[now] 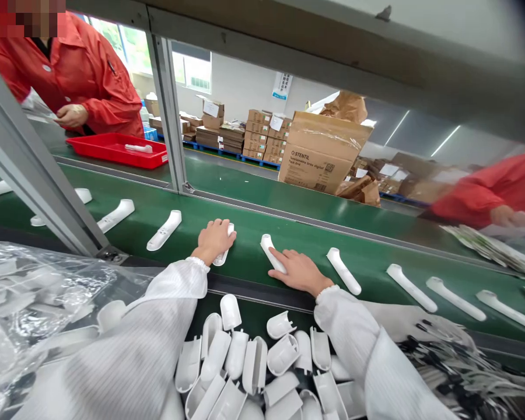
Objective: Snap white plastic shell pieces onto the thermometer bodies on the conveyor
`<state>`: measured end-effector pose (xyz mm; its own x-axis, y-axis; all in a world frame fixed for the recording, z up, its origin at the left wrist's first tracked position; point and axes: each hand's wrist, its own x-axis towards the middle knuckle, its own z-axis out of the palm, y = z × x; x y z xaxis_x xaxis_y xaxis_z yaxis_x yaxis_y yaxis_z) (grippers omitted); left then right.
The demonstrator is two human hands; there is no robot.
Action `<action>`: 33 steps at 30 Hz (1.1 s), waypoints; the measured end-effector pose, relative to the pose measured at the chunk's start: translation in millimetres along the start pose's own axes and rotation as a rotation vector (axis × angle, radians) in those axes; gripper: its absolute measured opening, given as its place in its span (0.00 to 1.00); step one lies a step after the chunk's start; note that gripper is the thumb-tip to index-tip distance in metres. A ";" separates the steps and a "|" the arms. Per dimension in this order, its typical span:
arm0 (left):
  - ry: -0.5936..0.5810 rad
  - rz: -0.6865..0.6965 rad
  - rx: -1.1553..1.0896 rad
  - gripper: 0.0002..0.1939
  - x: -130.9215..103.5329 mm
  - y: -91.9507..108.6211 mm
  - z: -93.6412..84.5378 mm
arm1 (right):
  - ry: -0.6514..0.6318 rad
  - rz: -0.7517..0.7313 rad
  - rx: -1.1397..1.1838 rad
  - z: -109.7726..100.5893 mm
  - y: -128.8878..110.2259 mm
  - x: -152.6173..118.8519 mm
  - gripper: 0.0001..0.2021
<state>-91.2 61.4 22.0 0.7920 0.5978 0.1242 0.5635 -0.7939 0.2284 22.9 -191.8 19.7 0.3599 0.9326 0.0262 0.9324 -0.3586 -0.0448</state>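
Reaching out over the green belt (315, 213), both hands rest on white plastic handle pieces: the left hand (214, 238) is cupped over one piece (224, 252) so that only its ends peek out, and the right hand (298, 271) lies flat with fingers stretched along the lower end of another piece (269, 248), pinning it rather than gripping it. Both pieces sit near the belt's near edge, in a row with more of the same, such as one (164, 230) toward the left end and one (343, 270) toward the right. They look light, stiff and smooth, likely a little slippery on the belt; the long straight shaft seems the surest place to pinch, with the flared head left free. Below the near edge lies a heap of white half-shells (254, 364), thin-walled and probably easy to scuff. Clear plastic bags (30, 297) at the near left corner hide whatever they contain. Across the belt a person in red (79, 76) handles something too small to make out beside a red tray (114, 149); another red sleeve (490, 186) at the right end is blurred, and the frame post (35, 169) cuts off part of the row.
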 end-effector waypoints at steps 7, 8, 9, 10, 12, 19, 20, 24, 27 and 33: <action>-0.091 -0.010 -0.075 0.20 1.6 6.2 5.3 | 0.016 0.158 -0.150 -8.9 -15.9 14.4 0.32; -0.087 -0.011 -0.080 0.21 0.8 7.9 5.7 | 0.056 0.180 -0.138 -11.6 -25.0 12.6 0.30; -0.081 -0.006 -0.083 0.23 0.0 9.7 6.4 | 0.088 0.167 -0.087 -14.2 -36.1 9.8 0.28; -0.073 0.004 -0.084 0.24 -0.7 11.4 7.4 | 0.095 0.111 -0.001 -16.3 -48.9 6.4 0.25; -0.065 0.027 -0.078 0.25 -2.0 14.0 9.5 | 0.036 -0.096 0.207 -17.5 -75.8 -0.5 0.21; -0.063 0.009 -0.067 0.19 -4.8 15.5 10.6 | 0.018 -0.201 0.665 -0.8 -95.6 4.6 0.10; -0.064 0.003 -0.070 0.19 -4.9 15.5 9.9 | 0.080 -0.106 0.728 1.7 -87.8 8.5 0.11; -0.067 -0.011 -0.079 0.20 -5.5 16.8 7.0 | 0.414 0.137 0.769 13.7 -58.4 20.9 0.21; -0.081 -0.011 -0.087 0.20 -6.3 18.9 6.4 | 0.465 0.083 0.667 22.3 -52.3 22.1 0.23; -0.079 -0.058 -0.070 0.20 -6.7 26.2 11.6 | 0.210 -0.127 0.338 20.6 -57.2 10.0 0.23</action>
<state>-79.0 35.3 16.0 0.7762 0.6296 0.0328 0.5932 -0.7469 0.3005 -27.5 -161.1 1.9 0.2742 0.9274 0.2546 0.9192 -0.1749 -0.3529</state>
